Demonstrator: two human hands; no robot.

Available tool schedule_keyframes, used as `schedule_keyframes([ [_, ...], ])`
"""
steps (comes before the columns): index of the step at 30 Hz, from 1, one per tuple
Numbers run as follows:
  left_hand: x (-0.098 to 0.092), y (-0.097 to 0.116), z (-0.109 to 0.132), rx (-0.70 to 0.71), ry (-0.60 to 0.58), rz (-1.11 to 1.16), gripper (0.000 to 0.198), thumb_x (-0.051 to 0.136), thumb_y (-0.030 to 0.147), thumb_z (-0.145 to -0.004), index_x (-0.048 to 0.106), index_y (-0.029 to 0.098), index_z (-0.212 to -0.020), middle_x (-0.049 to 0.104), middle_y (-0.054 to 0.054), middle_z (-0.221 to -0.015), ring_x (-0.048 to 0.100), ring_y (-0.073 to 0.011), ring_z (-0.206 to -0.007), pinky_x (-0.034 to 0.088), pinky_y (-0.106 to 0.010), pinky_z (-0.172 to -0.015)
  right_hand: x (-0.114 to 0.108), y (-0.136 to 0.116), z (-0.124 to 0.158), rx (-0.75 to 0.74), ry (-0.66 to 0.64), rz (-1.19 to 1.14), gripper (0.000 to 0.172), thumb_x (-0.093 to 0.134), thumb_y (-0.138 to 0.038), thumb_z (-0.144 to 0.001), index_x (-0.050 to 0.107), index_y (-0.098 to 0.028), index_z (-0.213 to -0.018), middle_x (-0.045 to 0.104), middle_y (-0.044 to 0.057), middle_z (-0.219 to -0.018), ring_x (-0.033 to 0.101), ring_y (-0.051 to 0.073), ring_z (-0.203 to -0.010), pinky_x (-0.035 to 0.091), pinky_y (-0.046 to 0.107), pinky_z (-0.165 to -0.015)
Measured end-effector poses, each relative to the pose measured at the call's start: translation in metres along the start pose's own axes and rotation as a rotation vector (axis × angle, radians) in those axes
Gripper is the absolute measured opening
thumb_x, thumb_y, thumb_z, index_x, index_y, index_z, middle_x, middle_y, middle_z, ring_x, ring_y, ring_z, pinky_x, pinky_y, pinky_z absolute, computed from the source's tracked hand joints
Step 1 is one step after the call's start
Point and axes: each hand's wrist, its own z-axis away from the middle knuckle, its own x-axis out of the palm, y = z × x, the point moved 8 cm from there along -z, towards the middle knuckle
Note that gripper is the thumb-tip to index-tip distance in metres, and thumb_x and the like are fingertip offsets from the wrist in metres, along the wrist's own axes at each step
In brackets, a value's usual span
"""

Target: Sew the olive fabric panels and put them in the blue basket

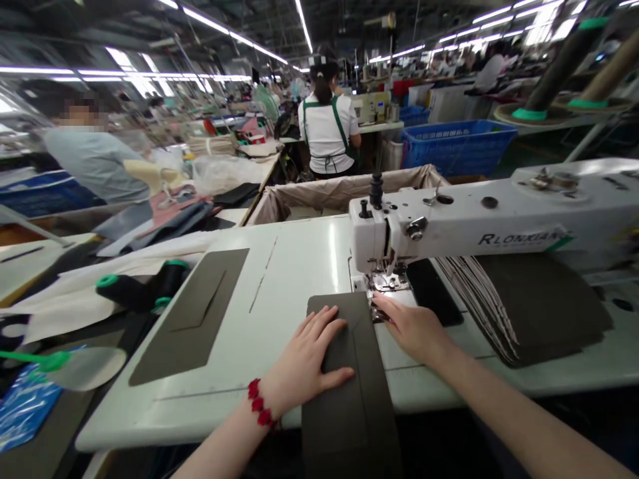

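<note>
**Close Work on the Factory Floor**

A person's left hand (314, 359), fingers spread wide and palm down, presses on a long, dark olive-gray panel of flat sheet material (362, 426) at a pale green, smooth-topped worktable (294, 273). The panel's far end lies just left of the shiny metal presser foot (378, 311), while its near end runs past the table's front edge. A bracelet of red, rounded beads (259, 402) circles the left wrist.

The right hand (419, 332) is held narrow, its fingertips at the presser foot beside the panel's right edge; whether they pinch anything cannot be told. Above stands a white industrial sewing machine (449, 216). A black, flat rectangular object (434, 293) lies right of the needle area, near a fanned stack of dark olive-gray pieces with pale edges (544, 306).

To the left, a separate dark olive-gray piece with an angled line on its face (194, 319) rests near black thread cones with green ends (122, 289). Beyond, a co-worker in a white top with green straps (327, 130) faces away, near a blue plastic crate (459, 146).
</note>
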Motion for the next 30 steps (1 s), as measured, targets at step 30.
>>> schedule_keyframes([
  [30, 0.004, -0.014, -0.045, -0.194, 0.052, 0.146, 0.034, 0.068, 0.049, -0.082, 0.055, 0.018, -0.092, 0.056, -0.006, -0.096, 0.055, -0.024, -0.091, 0.047, -0.034, -0.078, -0.016, -0.014, 0.027, 0.225, -0.005, -0.381, 0.023, 0.039, -0.042, -0.096, 0.049, -0.023, -0.089, 0.06, -0.002, -0.071, 0.06, 0.017, -0.064, 0.035, 0.026, -0.057],
])
